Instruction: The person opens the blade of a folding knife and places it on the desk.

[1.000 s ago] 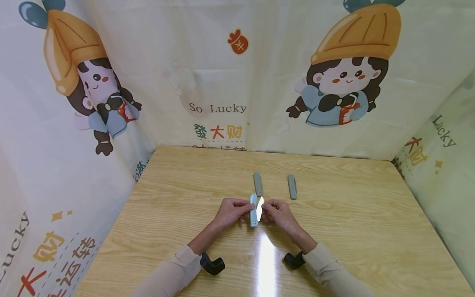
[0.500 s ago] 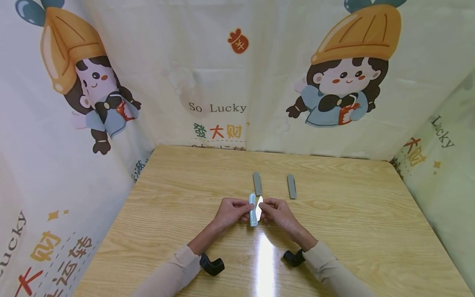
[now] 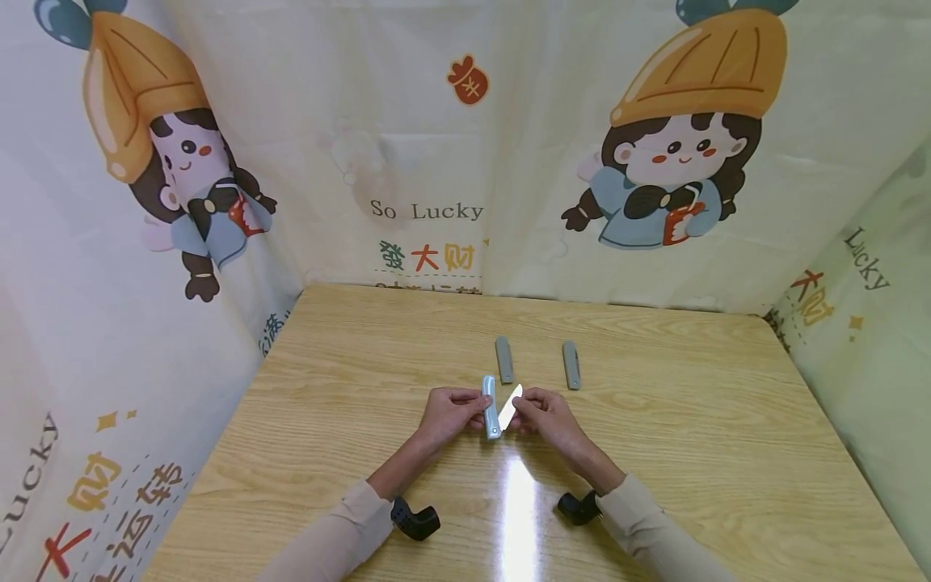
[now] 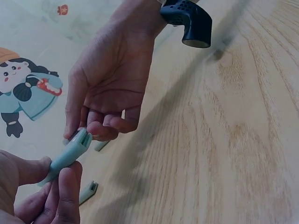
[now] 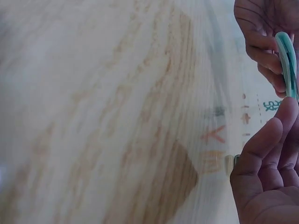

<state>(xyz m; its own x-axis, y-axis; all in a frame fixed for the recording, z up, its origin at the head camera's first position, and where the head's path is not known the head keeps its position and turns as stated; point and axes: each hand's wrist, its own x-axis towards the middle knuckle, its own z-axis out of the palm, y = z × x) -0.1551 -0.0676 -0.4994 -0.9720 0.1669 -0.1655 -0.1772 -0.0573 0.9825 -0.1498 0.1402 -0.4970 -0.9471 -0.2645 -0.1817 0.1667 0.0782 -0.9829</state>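
A folding knife with a pale blue-green handle (image 3: 490, 412) is held above the table, its bright blade (image 3: 511, 409) swung partway out to the right. My left hand (image 3: 451, 412) grips the handle between thumb and fingers. With thumb and fingertips, my right hand (image 3: 544, 411) pinches the blade near its tip. In the left wrist view, the handle (image 4: 70, 156) shows its slotted end, and the blade is mostly hidden by the fingers. The right wrist view catches the curved handle (image 5: 287, 63) against the left hand's fingers.
Two grey folded knives lie beyond the hands, one in the middle (image 3: 504, 360) and one to its right (image 3: 571, 365). The wooden table (image 3: 676, 428) ends at a printed curtain (image 3: 538, 242). A black wrist camera (image 3: 416, 519) sticks out below the left wrist.
The blade has swung wider from the handle, toward the right. The left hand and handle have shifted slightly left and up, and the right hand slightly right. The grey knives have stayed put.
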